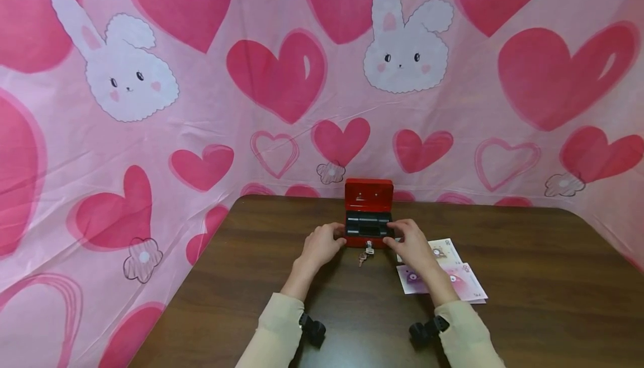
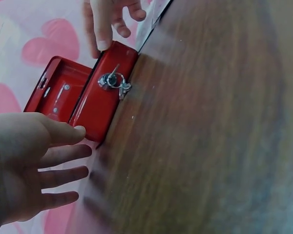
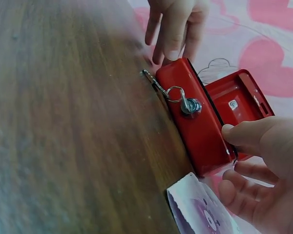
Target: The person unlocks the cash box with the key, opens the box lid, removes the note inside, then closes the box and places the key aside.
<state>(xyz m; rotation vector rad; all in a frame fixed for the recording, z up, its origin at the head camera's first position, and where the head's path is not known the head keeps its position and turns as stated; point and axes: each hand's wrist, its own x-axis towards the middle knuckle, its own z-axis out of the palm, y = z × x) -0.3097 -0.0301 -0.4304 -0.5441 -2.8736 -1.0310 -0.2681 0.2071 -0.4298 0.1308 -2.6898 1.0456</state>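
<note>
A small red cash box (image 1: 357,242) stands on the table with its lid (image 1: 369,196) raised at the back. Inside it shows a black coin tray (image 1: 369,221). Keys (image 1: 362,258) hang from the lock on its front. My left hand (image 1: 322,246) holds the box's left side, thumb on the front corner (image 2: 105,105); its lower fingers spread out beside the box. My right hand (image 1: 413,246) grips the opposite side, thumb at the top edge, with the other fingers bent along the end wall. Both index fingertips lie near the tray's ends in the head view.
Printed paper notes (image 1: 470,284), purple and yellowish, lie overlapping on the table (image 1: 543,278) under and beside my right forearm. A pink cloth (image 1: 282,15) with hearts and rabbits hangs behind the table's far edge. A dark camera (image 1: 314,331) is strapped to each wrist.
</note>
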